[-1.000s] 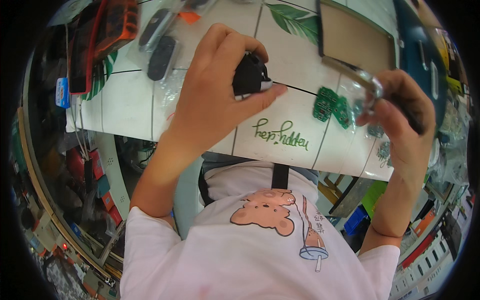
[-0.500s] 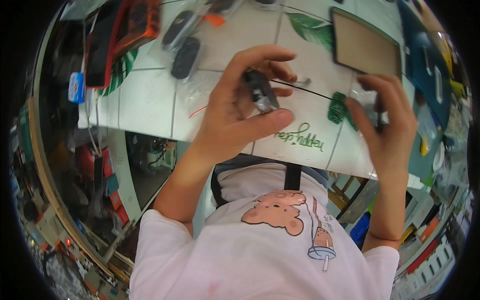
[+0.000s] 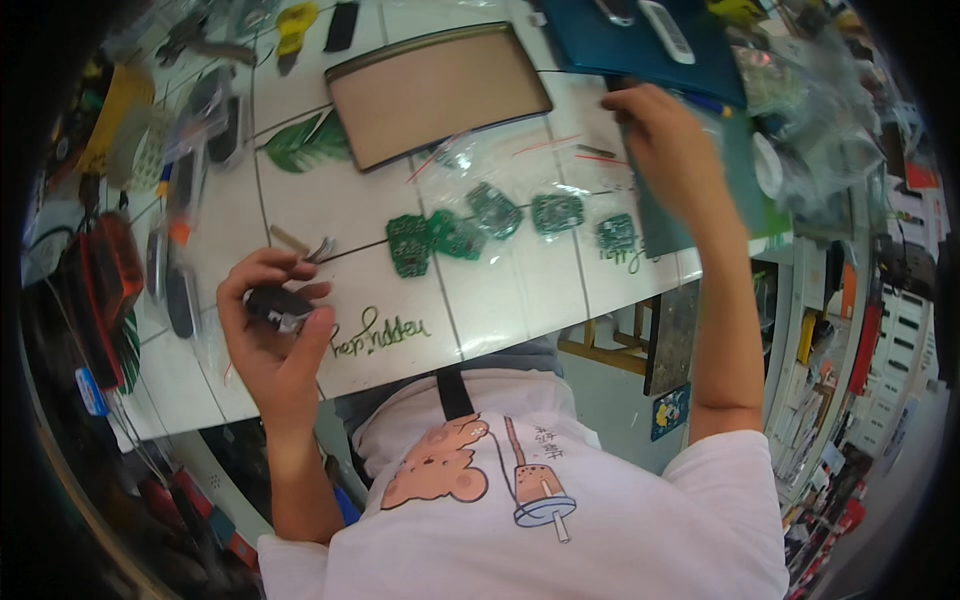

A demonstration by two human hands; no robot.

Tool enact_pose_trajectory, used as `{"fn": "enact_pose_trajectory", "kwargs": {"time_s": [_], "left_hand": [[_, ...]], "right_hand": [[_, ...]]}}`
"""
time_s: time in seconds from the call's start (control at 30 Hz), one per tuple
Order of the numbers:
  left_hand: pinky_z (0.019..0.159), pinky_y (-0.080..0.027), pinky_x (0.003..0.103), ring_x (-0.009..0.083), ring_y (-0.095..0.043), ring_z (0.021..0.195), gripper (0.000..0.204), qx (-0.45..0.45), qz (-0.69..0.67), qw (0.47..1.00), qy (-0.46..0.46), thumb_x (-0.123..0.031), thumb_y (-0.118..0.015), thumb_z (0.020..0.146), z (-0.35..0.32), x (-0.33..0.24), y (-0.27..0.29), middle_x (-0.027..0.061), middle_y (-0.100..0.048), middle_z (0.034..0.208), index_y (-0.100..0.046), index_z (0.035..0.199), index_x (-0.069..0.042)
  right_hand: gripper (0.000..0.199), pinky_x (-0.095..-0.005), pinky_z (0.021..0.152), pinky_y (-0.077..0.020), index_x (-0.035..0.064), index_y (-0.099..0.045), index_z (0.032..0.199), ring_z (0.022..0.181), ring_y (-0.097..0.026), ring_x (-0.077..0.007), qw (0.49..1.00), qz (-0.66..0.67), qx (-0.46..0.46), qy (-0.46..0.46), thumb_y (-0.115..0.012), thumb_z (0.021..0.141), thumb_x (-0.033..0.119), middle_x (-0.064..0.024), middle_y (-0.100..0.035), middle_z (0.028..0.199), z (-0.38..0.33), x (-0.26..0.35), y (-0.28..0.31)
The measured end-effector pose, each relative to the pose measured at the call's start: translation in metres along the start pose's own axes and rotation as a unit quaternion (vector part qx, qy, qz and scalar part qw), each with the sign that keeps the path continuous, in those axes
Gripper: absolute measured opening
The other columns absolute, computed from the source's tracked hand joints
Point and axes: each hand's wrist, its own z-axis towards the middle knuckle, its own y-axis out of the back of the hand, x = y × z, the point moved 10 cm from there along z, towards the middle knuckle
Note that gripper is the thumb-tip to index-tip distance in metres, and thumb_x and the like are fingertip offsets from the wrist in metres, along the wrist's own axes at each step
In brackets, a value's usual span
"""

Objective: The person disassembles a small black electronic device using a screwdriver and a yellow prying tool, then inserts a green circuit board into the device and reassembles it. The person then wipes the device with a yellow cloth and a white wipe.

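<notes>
My left hand is closed round a black key fob casing above the near left of the table. Its fingers and thumb curl about the casing, and a paler patch shows on its side. My right hand is far off to the right, its fingers bent and a little apart by a dark item at the blue mat's edge. I see nothing held in it. Between the hands lie several green circuit boards, among them one bare board and another in clear plastic. A small metal piece rests beyond my left hand.
A shallow tan tray with a dark rim stands at the back. Dark bagged fobs line the left side. A blue mat holds a white remote. Clear plastic bags pile up at the far right.
The view has swung to the right. My right hand has gone from beside the circuit boards to the blue mat's edge. My left hand still holds the key fob casing.
</notes>
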Motion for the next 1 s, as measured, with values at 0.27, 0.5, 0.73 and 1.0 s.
{"fn": "enact_pose_trajectory", "kwargs": {"time_s": [0.27,0.5,0.73,1.0], "left_hand": [[0.081,-0.048,0.032,0.0199,-0.056,0.096,0.054,-0.030,0.040,0.999,0.013,-0.007,-0.070,0.071,-0.006,0.002,0.012,0.0120,-0.048,0.114,-0.046,0.120,-0.001],[0.075,-0.046,0.028,0.0160,-0.056,0.087,0.055,-0.045,0.045,0.998,-0.007,-0.006,-0.070,0.071,-0.005,-0.003,0.022,0.0103,-0.049,0.112,-0.046,0.119,0.000],[0.075,-0.050,0.032,0.0189,-0.058,0.088,0.056,-0.072,0.049,0.996,-0.013,-0.004,-0.068,0.072,-0.012,-0.011,0.041,0.0136,-0.051,0.114,-0.044,0.122,0.000],[0.078,-0.048,0.029,0.0168,-0.056,0.088,0.057,-0.099,0.011,0.995,-0.012,0.002,-0.068,0.070,-0.017,-0.006,0.046,0.0138,-0.049,0.114,-0.044,0.122,0.000]], "right_hand": [[0.020,-0.0321,0.069,-0.0477,0.0053,-0.062,0.097,0.074,-0.061,-0.0229,0.981,0.048,-0.134,-0.135,-0.055,0.078,0.006,-0.0103,-0.062,0.093,-0.035,-0.049,0.050],[0.032,-0.0313,0.079,-0.0446,0.0002,-0.057,0.109,0.089,-0.060,-0.0230,0.956,-0.004,-0.095,-0.276,-0.059,0.082,0.016,-0.0126,-0.063,0.097,-0.101,-0.131,0.055],[0.041,-0.0269,0.072,-0.0441,0.0018,-0.056,0.115,0.080,-0.058,-0.0158,0.971,-0.008,-0.101,-0.219,-0.063,0.082,0.024,-0.0102,-0.062,0.093,-0.075,-0.150,0.026],[0.033,-0.0212,0.053,-0.0378,0.0025,-0.061,0.092,0.058,-0.046,-0.0063,0.888,0.248,-0.157,-0.355,-0.058,0.085,0.034,-0.0012,-0.055,0.072,-0.074,-0.178,0.112]]}}
